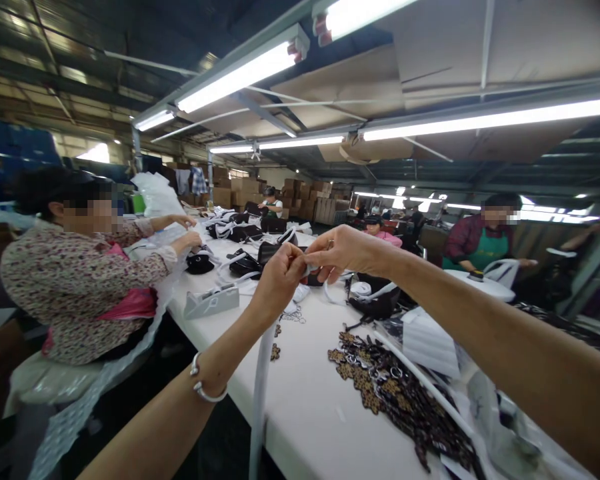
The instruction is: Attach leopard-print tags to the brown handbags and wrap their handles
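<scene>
My left hand [283, 272] is closed in a pinch above the table, its thumb and forefinger pressed together. A long white strip [261, 400] hangs from below it, past the table's front edge. Fingertip to fingertip with it, my right hand [333, 252] pinches a small pale end that appears to belong to the strip; the fingers hide most of it. Behind my hands lie black bags [375, 300] with white wrapped straps. On the table at right is a pile of dark straps with brown flower-shaped pieces [365, 383] and metal rings.
A grey tape dispenser [212, 301] stands on the white table [310, 427] at left. A clear-handled tool [503, 420] lies at the lower right beside white foam sheets [430, 341]. A co-worker [85, 267] sits at left, handling a black bag; another person [485, 240] stands at right.
</scene>
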`<state>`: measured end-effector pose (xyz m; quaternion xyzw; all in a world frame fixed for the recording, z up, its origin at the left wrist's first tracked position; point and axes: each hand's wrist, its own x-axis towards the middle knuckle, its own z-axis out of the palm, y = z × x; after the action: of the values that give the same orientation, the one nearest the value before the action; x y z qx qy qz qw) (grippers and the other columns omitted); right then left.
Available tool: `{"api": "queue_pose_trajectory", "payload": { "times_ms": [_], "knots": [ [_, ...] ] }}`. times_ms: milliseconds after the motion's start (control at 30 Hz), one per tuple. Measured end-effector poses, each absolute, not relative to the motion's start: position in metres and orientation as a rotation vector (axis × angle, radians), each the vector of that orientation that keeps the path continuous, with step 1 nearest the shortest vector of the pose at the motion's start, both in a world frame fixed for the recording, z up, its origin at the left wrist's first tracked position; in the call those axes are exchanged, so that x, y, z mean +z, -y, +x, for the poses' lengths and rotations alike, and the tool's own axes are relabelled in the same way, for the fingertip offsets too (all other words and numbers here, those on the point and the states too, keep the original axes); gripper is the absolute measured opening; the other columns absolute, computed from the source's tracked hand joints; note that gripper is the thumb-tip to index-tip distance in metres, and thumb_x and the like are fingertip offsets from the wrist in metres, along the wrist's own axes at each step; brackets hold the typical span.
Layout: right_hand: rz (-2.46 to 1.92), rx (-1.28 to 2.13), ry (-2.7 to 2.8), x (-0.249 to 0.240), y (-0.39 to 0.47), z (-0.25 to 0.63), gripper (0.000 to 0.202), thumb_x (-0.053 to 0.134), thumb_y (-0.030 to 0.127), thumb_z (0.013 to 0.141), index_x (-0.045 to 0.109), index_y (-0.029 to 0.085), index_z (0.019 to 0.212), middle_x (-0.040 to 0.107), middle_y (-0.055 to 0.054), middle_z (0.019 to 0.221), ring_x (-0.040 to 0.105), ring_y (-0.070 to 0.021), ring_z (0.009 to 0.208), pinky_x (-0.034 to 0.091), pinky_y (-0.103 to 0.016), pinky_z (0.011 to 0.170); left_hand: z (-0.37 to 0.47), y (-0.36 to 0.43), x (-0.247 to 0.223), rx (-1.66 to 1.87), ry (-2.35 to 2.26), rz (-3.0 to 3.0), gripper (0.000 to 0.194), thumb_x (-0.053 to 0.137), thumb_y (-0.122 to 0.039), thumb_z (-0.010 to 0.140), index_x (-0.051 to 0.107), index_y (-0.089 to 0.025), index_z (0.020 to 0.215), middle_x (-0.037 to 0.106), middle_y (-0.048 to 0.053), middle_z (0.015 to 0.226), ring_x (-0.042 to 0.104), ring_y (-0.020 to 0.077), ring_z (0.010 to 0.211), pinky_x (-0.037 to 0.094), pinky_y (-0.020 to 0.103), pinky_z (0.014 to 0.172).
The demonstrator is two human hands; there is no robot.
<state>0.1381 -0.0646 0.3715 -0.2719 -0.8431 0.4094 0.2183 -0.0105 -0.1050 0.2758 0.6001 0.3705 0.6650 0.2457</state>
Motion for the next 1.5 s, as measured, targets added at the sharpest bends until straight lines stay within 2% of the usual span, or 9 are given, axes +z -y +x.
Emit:
{"api": "queue_pose_trajectory", "payload": {
  "times_ms": [267,367,600,800,1000,1100,1200,1367,1500],
  "knots": [
    [-0.749,1.136,2.061,0.327,0.060,0.168,0.021,0.062,0.038,0.089,0.068,0.017,0.087,0.061,0.001,0.055,0.048,-0.0072,0.036,0.038,-0.015,0.030,0.001,0.112,0.246,1.379,-0.892,1.610,0.036,0.054,-0.054,0.089,0.047,-0.019,0.083,0.057,-0.003,0.064,0.048,0.0072,0.046,0.035,0.018,0.043],
    [-0.877,1.069,2.122,0.315,0.051,0.188,0.037,0.057,0.053,0.089,0.068,0.017,0.093,0.066,-0.004,0.063,0.055,-0.0109,0.043,0.042,-0.019,0.036,0.002,0.111,0.227,1.252,-0.867,1.562,0.040,0.051,-0.056,0.091,0.048,-0.018,0.078,0.042,-0.008,0.053,0.032,0.0046,0.040,0.022,0.017,0.039],
    [-0.885,0.355,2.579,0.340,0.037,0.217,0.058,0.050,0.069,0.086,0.070,0.016,0.093,0.069,-0.005,0.086,0.058,-0.0166,0.075,0.040,-0.025,0.064,0.014,0.109,0.236,0.972,-0.905,1.678,0.042,0.061,-0.055,0.085,0.050,-0.017,0.073,0.033,-0.011,0.050,0.023,0.0040,0.043,0.014,0.018,0.040],
    [-0.766,1.386,2.730,0.303,0.057,0.220,0.068,0.040,0.071,0.089,0.071,0.011,0.088,0.057,0.000,0.057,0.047,-0.0108,0.053,0.040,-0.025,0.059,0.015,0.113,0.254,0.783,-0.826,1.815,0.039,0.062,-0.053,0.085,0.056,-0.014,0.082,0.033,-0.010,0.056,0.023,0.0045,0.046,0.014,0.020,0.042],
    [-0.677,2.035,2.070,0.257,0.077,0.242,0.042,0.051,0.054,0.094,0.064,0.013,0.094,0.036,0.010,0.045,0.026,-0.0057,0.039,0.030,-0.019,0.043,0.008,0.104,0.237,0.837,-0.752,1.736,0.039,0.069,-0.050,0.080,0.052,-0.016,0.088,0.043,-0.009,0.059,0.031,0.0051,0.048,0.021,0.018,0.043],
    [-0.640,2.097,1.733,0.250,0.084,0.253,0.036,0.051,0.047,0.096,0.062,0.014,0.089,0.035,0.011,0.044,0.020,-0.0044,0.038,0.023,-0.018,0.039,0.013,0.105,0.224,0.942,-0.641,1.757,0.045,0.075,-0.044,0.076,0.054,-0.016,0.104,0.060,0.001,0.086,0.053,0.0105,0.071,0.041,0.020,0.062],
    [-0.555,2.059,1.498,0.253,0.088,0.266,0.034,0.050,0.042,0.098,0.064,0.012,0.089,0.043,0.007,0.046,0.029,-0.0046,0.039,0.028,-0.017,0.040,0.028,0.113,0.195,1.099,-0.748,1.764,0.038,0.070,-0.041,0.083,0.055,-0.016,0.107,0.062,0.006,0.099,0.058,0.0160,0.089,0.045,0.027,0.079],
    [-0.428,1.998,1.309,0.265,0.098,0.278,0.024,0.059,0.029,0.093,0.066,0.010,0.105,0.064,-0.003,0.077,0.056,-0.0082,0.059,0.048,-0.021,0.058,0.067,0.128,0.128,1.354,-0.940,1.597,0.031,0.041,-0.045,0.099,0.055,-0.017,0.102,0.056,-0.001,0.076,0.051,0.0102,0.062,0.041,0.023,0.061],
    [-0.318,2.034,1.225,0.269,0.104,0.276,0.023,0.057,0.021,0.094,0.064,0.009,0.113,0.057,0.002,0.072,0.038,-0.0011,0.045,0.035,-0.012,0.042,0.085,0.132,0.106,1.371,-0.985,1.505,0.037,0.036,-0.048,0.100,0.054,-0.016,0.107,0.046,-0.006,0.064,0.039,0.0081,0.051,0.031,0.022,0.049]
  ]
}}
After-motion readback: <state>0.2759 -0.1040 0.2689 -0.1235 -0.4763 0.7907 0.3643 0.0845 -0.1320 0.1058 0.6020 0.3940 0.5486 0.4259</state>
